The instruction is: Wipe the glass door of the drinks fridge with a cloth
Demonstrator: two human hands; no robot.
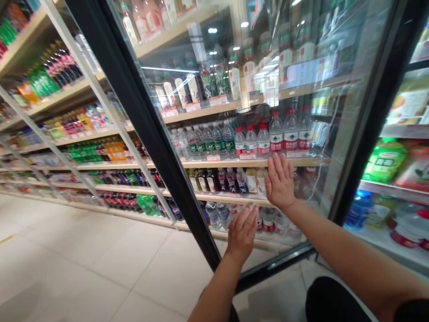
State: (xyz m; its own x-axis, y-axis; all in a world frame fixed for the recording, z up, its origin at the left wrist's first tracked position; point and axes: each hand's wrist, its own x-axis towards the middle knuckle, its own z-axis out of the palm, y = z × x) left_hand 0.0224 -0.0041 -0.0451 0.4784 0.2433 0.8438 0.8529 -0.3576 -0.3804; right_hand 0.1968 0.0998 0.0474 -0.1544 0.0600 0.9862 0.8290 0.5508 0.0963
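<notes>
A glass door (221, 89) with a black frame (140, 116) stands swung open across the view. My right hand (280, 181) lies flat against the glass, its fingers stretched upward. Lower and to the left, my left hand (243, 235) is at the glass too, fingers extended and holding nothing; whether its whole palm touches cannot be made out. Through the pane, red-capped water bottles (276, 134) and green-labelled bottles (209, 141) show on shelves behind my hands.
To the right is the cooler's interior, with a green bottle (385, 161) and a large red-capped bottle (410, 226) on its shelves. Long drink shelves (80, 138) run along the left. Pale floor tiles (100, 264) lie below, and my dark-clothed knee (335, 299) is at the bottom.
</notes>
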